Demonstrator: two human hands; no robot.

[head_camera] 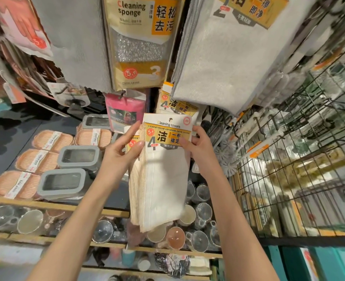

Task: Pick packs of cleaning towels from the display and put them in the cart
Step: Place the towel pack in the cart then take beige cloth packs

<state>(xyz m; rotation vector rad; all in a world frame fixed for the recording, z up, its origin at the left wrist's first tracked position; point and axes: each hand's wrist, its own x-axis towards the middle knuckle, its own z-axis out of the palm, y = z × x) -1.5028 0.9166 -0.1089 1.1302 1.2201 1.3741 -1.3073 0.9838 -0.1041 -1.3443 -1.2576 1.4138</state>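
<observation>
A pack of cleaning towels (163, 179), white cloths under a white and yellow label card, hangs in front of the display at mid frame. My right hand (200, 147) grips the card's right edge with the thumb on its front. My left hand (123, 151) pinches the left edge, where a second cream-coloured pack (134, 191) sits behind the first; its label shows between my fingers. More of the same packs (177, 106) hang on the display just above. No cart is in view.
Large grey towels (224, 63) and a cleaning sponge pack (139, 43) hang overhead. A wire grid rack (289, 169) with brushes stands at right. Shelves below hold pink soap boxes (52, 140), grey containers (66, 183) and glass cups (198, 218).
</observation>
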